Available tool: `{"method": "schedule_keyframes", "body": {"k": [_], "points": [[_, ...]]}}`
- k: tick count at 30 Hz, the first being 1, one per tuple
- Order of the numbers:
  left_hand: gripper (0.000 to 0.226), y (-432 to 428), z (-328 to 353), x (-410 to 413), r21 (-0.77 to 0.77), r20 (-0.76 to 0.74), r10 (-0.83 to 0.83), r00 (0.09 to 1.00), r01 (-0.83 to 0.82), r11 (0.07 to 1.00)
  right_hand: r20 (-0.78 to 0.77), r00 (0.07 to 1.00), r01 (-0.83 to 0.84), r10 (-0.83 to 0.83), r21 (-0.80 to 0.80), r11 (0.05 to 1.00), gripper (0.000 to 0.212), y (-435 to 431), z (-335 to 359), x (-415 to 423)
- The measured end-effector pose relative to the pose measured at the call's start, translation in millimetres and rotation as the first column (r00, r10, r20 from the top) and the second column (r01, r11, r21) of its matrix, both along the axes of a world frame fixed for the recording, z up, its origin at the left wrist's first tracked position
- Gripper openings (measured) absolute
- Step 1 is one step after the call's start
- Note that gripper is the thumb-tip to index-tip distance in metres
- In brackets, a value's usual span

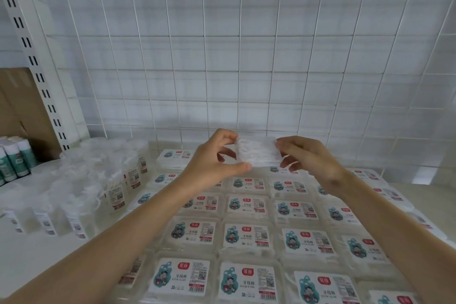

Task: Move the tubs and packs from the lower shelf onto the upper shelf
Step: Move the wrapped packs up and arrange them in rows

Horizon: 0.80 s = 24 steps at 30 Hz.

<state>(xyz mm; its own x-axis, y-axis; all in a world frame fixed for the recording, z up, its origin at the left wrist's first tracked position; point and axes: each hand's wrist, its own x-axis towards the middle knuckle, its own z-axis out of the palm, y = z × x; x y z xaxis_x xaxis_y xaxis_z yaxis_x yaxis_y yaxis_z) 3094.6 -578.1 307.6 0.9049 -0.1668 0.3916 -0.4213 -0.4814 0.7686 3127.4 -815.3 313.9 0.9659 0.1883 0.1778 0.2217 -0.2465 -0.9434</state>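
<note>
**A:** Head view, entry one?

**B:** One clear pack, held in the air just before the foot of the wire grid. It is above the back row of labelled packs, which lie flat on the shelf.

**A:** Hands?

**B:** The left hand pinches the pack's left end, thumb beneath and fingers curled over the top. The right hand grips the right end, fingers curled round it. Both forearms stretch forward toward the grid.

**A:** Handling notes?

**B:** By judgement it is light, with a thin, stiff plastic shell. It looks smooth enough to slip, and a hard squeeze would likely make it flex or crack. Take it by the short ends, one hand each, as here.

**A:** Other stock?

**B:** Clear tubs stand crowded below the grid's lower left corner. Green-and-white bottles stand past the grid's left edge, beyond the slotted upright. Whether this shelf is the upper one cannot be told.
</note>
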Motion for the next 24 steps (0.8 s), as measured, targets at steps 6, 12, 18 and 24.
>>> {"method": "schedule_keyframes", "body": {"k": [6,12,18,24], "points": [[0.063,0.2,-3.4,3.3,0.018,-0.021,0.013,1.000,-0.013,1.000,-0.026,0.996,-0.088,0.089,0.049,0.995,0.036,0.4,-4.9,2.1],[0.077,-5.1,0.1,-0.1,-0.040,-0.059,0.085,0.995,-0.087,0.995,0.047,0.998,-0.057,0.053,0.084,0.995,0.034,4.4,-5.9,0.5],[0.035,-4.1,4.4,0.8,-0.219,-0.173,0.142,0.975,-0.179,0.959,0.168,0.984,-0.088,0.062,0.151,0.985,0.032,8.3,-5.9,-4.9],[0.036,-6.3,10.1,-1.7,-0.280,-0.355,0.067,0.932,-0.175,0.944,0.245,0.962,-0.164,0.117,0.185,0.969,0.033,14.4,-7.1,-9.0]]}}
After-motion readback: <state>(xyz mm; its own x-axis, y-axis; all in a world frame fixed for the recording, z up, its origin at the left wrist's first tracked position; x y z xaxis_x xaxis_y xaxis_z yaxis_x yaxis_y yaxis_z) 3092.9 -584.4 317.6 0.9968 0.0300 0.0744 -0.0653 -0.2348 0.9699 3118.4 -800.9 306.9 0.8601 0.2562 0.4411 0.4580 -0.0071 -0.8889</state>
